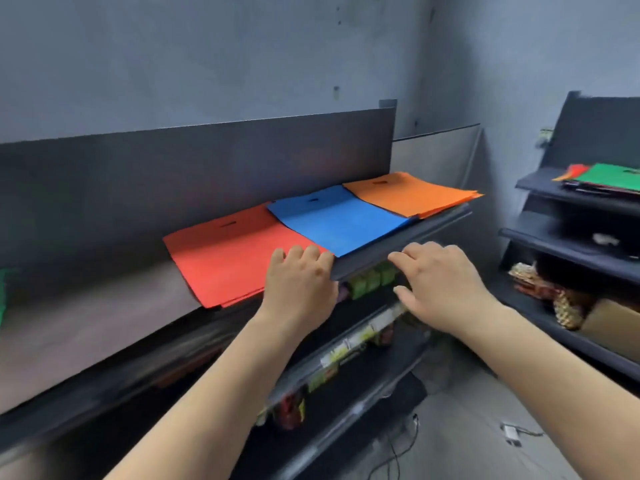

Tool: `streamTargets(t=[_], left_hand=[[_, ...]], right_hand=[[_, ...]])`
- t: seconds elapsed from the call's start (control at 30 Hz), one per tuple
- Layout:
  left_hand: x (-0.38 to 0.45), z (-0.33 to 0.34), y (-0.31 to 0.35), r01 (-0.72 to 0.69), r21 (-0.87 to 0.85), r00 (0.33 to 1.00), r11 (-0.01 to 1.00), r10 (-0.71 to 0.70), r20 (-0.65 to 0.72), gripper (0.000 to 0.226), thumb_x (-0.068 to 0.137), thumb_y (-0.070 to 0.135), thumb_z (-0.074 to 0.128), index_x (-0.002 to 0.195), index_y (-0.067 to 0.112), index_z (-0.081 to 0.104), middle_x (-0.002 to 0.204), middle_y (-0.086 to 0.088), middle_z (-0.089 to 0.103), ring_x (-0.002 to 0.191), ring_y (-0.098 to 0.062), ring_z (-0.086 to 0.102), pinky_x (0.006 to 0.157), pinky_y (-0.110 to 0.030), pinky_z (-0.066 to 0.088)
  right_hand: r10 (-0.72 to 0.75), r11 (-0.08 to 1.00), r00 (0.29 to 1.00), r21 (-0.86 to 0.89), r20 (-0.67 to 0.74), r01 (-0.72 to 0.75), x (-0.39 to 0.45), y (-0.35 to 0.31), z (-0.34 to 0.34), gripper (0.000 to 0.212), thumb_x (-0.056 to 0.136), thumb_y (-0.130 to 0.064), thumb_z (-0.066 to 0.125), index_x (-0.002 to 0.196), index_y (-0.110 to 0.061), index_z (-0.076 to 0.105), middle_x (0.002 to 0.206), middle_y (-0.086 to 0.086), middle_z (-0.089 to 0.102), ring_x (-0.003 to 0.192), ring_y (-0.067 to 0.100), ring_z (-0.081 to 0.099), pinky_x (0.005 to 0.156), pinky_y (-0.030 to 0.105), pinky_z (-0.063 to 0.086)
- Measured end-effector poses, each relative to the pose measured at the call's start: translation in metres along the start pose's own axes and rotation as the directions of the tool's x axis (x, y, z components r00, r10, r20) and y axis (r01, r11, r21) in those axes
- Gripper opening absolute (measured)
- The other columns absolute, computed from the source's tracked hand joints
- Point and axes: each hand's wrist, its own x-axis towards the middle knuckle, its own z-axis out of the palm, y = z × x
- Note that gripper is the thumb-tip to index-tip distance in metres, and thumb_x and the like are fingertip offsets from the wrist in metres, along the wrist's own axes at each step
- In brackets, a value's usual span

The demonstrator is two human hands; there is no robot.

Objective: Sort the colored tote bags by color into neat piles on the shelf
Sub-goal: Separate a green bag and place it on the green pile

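On the shelf [398,242] edge, left hand [299,278] pressing flat on red pile [225,258] beside blue pile [337,220], right hand [441,282] hovering, both grips open.

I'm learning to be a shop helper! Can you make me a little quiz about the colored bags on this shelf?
1. True or false: the blue pile lies between the red pile and the orange pile.
2. Which pile does the left hand touch? A red, B orange, C green.
3. Fill in: the right hand rests at the shelf's front ____.

Key: 1 true. 2 A. 3 edge.
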Motion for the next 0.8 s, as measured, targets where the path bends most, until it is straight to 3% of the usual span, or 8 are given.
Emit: streamTargets(t=[0.23, 0.8], left_hand=[[0.11, 0.042, 0.096, -0.189, -0.075, 0.982, 0.979, 0.19, 0.008, 0.026, 0.093, 0.037, 0.043, 0.11, 0.019, 0.049, 0.111, 0.0, 0.053, 0.104, -0.024, 0.047, 0.084, -0.036, 0.029], [0.382, 0.134, 0.332, -0.516, -0.209, 0.857, 0.831, 0.501, -0.123, 0.037, 0.092, 0.041, 0.045, 0.123, 0.021, 0.048, 0.122, 0.001, 0.053, 0.114, -0.024, 0.047, 0.089, -0.036, 0.031]], right_hand=[[0.234, 0.966, 0.97, -0.123, 0.064, -0.225, -0.007, 0.124, 0.039, 0.05, 0.092, -0.049, 0.044, 0.135, -0.025, 0.039, 0.126, -0.001, 0.049, 0.116, 0.022, 0.047, 0.087, 0.035, 0.038], [0.55, 0.814, 0.833, -0.265, 0.064, -0.517, 0.035, 0.399, 0.139, 0.048, 0.092, -0.044, 0.046, 0.134, -0.022, 0.036, 0.127, -0.001, 0.049, 0.118, 0.023, 0.046, 0.088, 0.037, 0.037]])
